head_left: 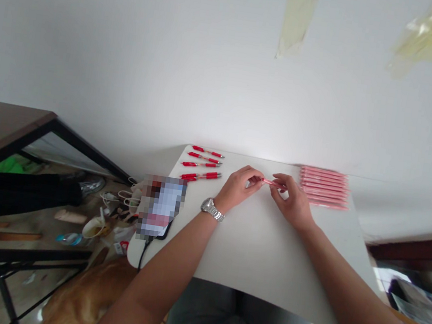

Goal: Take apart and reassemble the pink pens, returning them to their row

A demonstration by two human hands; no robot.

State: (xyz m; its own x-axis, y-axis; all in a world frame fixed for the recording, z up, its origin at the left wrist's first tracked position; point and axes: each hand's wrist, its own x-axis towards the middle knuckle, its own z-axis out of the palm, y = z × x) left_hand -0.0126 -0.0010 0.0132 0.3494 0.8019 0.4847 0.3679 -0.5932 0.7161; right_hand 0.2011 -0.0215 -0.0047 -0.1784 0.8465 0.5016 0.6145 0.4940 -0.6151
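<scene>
My left hand (246, 181) and my right hand (290, 196) meet over the middle of a white table (252, 248). Between them is a slim pink pen (272, 183), held level. The left fingertips pinch its left end, and the right fingers are closed around its other end. Close to my right hand lies a neat row of several similar pink pens (324, 186), with a shine like clear wrapping. Off to the left of my left hand, several red pens (201, 165) with dark tips are spread out, the lowest ones lying together.
A phone (164, 206), blurred out, sits at the table's left edge with a black cable (142, 254). A tan dog (93, 292) is below on the left, near a cup (93, 227) and a bottle (69, 238) on the floor. The wall (213, 75) borders the table's back.
</scene>
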